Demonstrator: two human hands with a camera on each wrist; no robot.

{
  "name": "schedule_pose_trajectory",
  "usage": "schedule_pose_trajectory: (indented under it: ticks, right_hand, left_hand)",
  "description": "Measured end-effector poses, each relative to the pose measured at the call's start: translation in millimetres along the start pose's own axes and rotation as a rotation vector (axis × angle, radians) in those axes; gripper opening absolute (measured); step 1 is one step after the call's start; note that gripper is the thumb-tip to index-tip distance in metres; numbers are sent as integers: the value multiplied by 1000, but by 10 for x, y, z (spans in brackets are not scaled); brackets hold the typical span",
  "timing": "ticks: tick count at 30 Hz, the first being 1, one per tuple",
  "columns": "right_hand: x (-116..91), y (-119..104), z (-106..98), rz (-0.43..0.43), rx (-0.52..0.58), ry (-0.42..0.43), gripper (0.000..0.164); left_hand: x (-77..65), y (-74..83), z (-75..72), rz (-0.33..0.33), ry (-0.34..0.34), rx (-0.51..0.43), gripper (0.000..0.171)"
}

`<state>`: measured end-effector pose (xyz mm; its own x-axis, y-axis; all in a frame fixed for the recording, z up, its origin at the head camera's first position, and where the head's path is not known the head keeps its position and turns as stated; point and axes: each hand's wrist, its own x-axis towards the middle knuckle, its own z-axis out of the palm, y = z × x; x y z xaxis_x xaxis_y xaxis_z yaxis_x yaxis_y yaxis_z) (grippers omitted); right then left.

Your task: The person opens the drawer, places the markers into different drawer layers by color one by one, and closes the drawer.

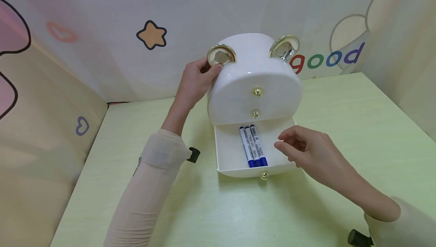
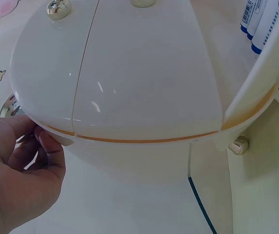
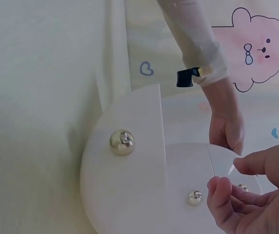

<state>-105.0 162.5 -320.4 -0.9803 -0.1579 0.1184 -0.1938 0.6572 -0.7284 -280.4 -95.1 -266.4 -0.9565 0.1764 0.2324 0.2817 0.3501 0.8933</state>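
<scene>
A white rounded storage box (image 1: 252, 95) with gold-rimmed ears stands on the table, its bottom drawer (image 1: 228, 156) pulled out. Three blue-capped markers (image 1: 252, 146) lie side by side in that drawer; their ends also show in the left wrist view. My left hand (image 1: 195, 80) holds the box at its upper left, thumb by the left ear (image 1: 221, 55), fingers partly hidden behind it. Over the drawer's right side hovers my right hand (image 1: 308, 150), fingers loosely bent with nothing between them. In the right wrist view, the fingers (image 3: 222, 195) overlap the box front.
Gold knobs (image 1: 257, 92) sit on the upper fronts, and another knob (image 1: 264, 175) sticks out from the pulled drawer. The pale green table (image 1: 354, 125) meets a printed backdrop (image 1: 190, 23) behind the box. The right ear (image 1: 284, 47) rises from the box's top.
</scene>
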Motion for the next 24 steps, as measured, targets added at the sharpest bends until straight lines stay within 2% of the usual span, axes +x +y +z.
schedule_pose_trajectory:
  ticks: [6,15,24]
  right_hand:
    - [-158,-2,30,23,33,28,14]
    - [-313,74,131,19,40,0,9]
    - [-403,254,297,71,102,-117,12]
  left_hand:
    - [6,5,1,4,7,-1,17]
    - [0,6,9,10,4,0,18]
    - [-5,-4,1,7,2,8,19]
